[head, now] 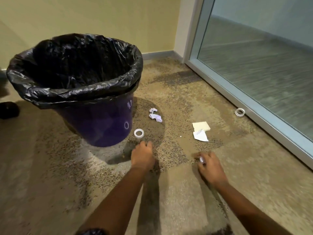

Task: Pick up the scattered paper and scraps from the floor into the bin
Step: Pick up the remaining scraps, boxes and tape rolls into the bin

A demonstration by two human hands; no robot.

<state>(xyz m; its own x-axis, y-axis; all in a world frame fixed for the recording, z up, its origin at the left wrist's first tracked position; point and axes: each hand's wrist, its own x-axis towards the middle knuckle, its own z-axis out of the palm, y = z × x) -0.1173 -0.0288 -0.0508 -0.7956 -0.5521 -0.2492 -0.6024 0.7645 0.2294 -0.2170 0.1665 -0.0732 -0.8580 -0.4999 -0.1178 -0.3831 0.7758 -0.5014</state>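
Low on the carpet [50,167], the right hand [210,164] pinches what seems a white scrap [201,159], needing a firm hold before the bin [94,124]; the left hand [143,155] curls down, contents unclear.

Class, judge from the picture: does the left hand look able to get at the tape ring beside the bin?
Probably yes: the left hand is just short of the tape ring, only bare carpet between them, and the bin stands aside.
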